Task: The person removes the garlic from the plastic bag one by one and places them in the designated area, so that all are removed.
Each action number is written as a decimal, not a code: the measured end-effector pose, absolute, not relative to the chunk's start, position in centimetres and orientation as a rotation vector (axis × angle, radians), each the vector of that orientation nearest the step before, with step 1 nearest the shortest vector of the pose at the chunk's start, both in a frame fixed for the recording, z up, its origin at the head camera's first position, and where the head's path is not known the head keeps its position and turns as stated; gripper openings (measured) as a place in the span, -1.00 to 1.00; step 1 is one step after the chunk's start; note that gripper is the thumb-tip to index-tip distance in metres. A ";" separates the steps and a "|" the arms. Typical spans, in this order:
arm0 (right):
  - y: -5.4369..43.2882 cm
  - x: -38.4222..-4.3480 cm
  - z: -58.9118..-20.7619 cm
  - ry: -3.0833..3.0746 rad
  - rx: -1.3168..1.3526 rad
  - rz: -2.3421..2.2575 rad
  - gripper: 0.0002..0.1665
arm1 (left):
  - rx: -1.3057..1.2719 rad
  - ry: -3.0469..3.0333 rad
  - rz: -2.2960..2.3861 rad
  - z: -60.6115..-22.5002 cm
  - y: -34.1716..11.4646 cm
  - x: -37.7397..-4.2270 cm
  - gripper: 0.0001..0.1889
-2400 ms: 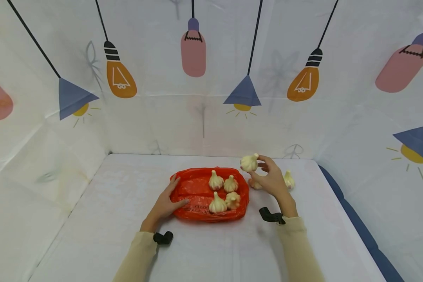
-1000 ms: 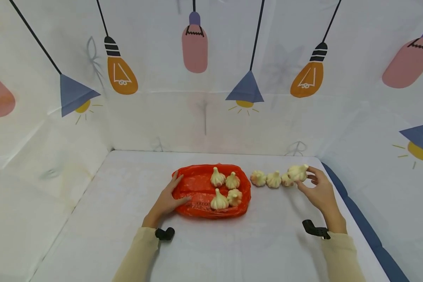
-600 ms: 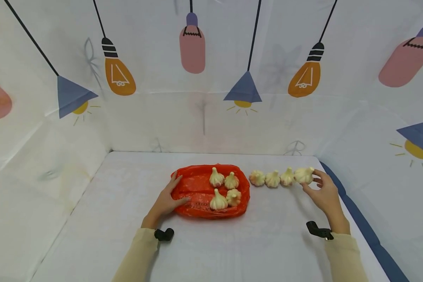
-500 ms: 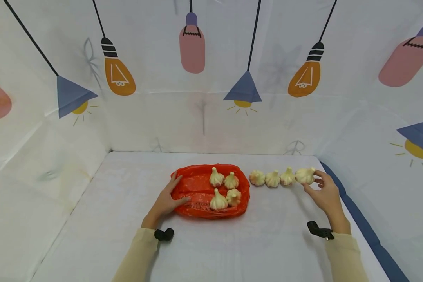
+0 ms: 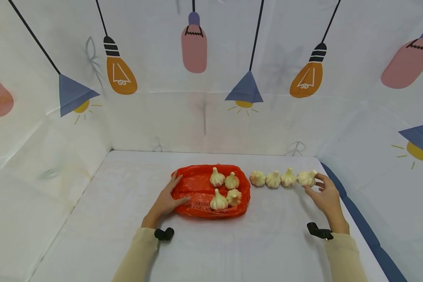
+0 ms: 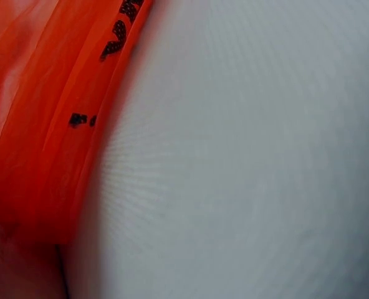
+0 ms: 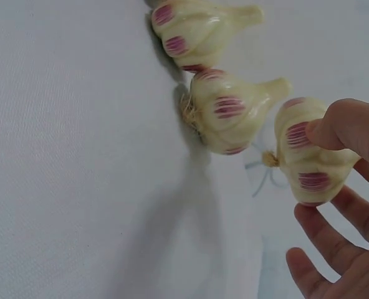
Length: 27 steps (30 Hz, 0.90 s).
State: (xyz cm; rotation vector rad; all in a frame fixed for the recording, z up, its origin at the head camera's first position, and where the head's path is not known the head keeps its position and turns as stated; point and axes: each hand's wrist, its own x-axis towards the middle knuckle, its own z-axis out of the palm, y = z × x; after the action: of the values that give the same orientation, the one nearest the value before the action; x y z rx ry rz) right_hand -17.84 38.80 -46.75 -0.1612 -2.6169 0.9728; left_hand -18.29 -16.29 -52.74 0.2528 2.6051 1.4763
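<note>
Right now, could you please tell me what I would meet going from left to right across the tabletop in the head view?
Left hand, red plastic bag bearing four garlic bulbs, row's first bulb, second bulb, third bulb, pinched bulb, right hand.

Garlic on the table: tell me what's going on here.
A person's right hand holds one garlic bulb between thumb and fingers, tilted with its neck toward the hand. It is at the right end of a row, next to three other bulbs on the white table. The left hand rests at the left end of a red bag, where four more bulbs sit in the right half.
</note>
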 end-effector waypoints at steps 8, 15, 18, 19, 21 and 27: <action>39.1 -18.1 -47.2 -2.650 -0.219 1.041 -0.22 | 0.251 2.612 1.469 -52.8 -16.2 -18.4 0.04; 40.0 -18.4 -48.3 -2.681 -0.232 1.059 -0.20 | 0.217 2.587 1.478 -52.8 -16.1 -18.4 0.06; 40.3 -18.7 -48.7 -2.680 -0.218 1.044 -0.21 | 0.210 2.586 1.479 -52.7 -16.1 -18.4 0.06; 40.3 -18.8 -48.8 -2.680 -0.214 1.035 -0.21 | 0.208 2.587 1.479 -52.7 -16.1 -18.4 0.05; 40.5 -19.0 -49.0 -2.681 -0.205 1.012 -0.22 | 0.203 2.585 1.481 -52.7 -16.1 -18.3 0.05; 40.6 -19.4 -49.2 -2.700 -0.208 0.999 -0.22 | 0.168 2.569 1.482 -52.8 -16.0 -18.4 0.05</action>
State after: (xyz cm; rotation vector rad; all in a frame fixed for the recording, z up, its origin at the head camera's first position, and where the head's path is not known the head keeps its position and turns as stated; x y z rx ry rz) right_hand -19.45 40.60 -49.24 -0.2075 -2.7001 0.9986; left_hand -18.43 -16.02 -52.84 0.1683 2.5687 1.4820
